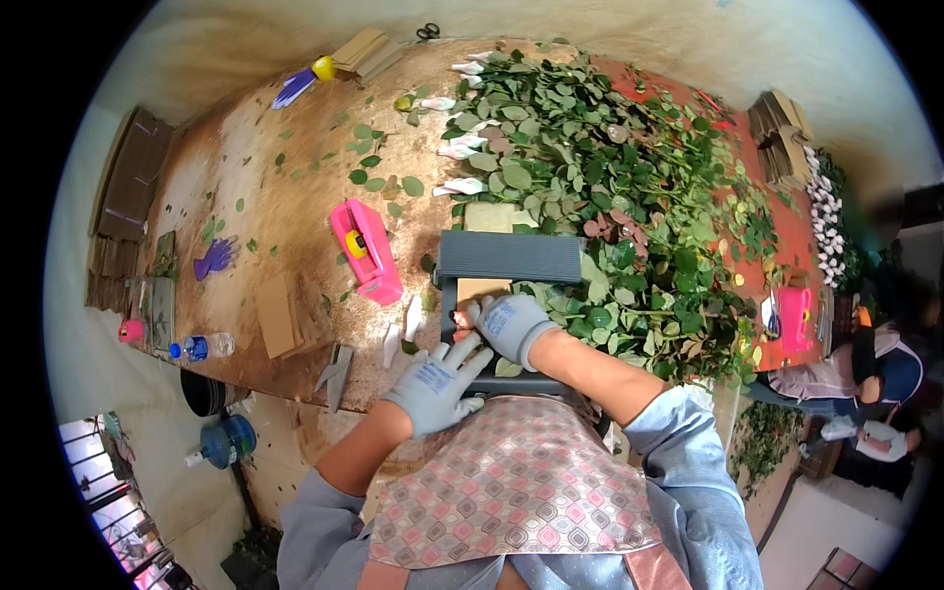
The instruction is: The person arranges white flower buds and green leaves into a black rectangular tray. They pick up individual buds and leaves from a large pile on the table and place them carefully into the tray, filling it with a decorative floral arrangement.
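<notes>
A dark grey ridged stand (508, 252) frames a cardboard piece (479, 287) and pink rose buds (460, 321). My left hand (438, 385), in a pale grey glove, reaches to the stand's lower left with fingers spread, fingertips near the buds. My right hand (506, 324), gloved alike, lies over the cardboard, fingers curled onto the buds; its fingertips are partly hidden. Leafy rose stems (629, 285) extend rightward from the stand. White wrapped buds (413, 317) lie left of it, beside a pink tape dispenser (366, 273).
The worktable (197, 295) holds cardboard sheets (280, 315), a metal tool (334, 379), purple gloves (214, 256), a water bottle (202, 347), black scissors (428, 31) and a second pink dispenser (795, 320). A co-worker (846, 374) is at the right. A large water jug (226, 442) stands below left.
</notes>
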A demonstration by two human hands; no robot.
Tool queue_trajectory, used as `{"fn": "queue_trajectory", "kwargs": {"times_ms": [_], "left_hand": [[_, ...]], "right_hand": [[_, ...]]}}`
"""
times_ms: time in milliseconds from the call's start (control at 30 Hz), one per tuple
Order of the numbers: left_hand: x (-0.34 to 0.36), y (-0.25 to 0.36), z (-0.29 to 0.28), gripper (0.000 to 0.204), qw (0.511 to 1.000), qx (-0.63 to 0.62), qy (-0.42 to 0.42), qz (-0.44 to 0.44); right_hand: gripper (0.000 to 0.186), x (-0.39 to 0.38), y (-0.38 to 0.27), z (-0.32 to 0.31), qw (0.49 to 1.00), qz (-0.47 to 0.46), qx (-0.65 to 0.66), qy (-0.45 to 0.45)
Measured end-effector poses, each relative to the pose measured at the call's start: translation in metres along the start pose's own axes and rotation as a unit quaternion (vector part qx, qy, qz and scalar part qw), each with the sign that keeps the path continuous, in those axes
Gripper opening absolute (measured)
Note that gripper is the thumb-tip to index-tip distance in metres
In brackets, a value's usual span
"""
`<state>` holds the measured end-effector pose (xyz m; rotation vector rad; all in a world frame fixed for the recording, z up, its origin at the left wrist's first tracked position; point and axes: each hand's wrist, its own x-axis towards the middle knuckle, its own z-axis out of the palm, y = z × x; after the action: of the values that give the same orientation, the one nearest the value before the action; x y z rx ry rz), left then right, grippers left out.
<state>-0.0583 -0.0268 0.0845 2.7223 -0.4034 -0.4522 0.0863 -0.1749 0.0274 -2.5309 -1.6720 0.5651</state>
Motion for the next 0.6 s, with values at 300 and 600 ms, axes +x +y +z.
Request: {"fn": "queue_trajectory", "kwargs": {"times_ms": [300,600], "left_hand": [[0.025,0.006,-0.001,0.075,0.999,0.023,-0.029,-0.030],[0.029,0.004,0.008,0.071,0.998,-0.009,-0.038,-0.057]], "right_hand": [[0.025,-0.002,0.021,0.009,0.998,-0.024,0.039,0.040],[0.018,0.005,0.074,-0.088,0.961,0.008,0.192,0.199]]}}
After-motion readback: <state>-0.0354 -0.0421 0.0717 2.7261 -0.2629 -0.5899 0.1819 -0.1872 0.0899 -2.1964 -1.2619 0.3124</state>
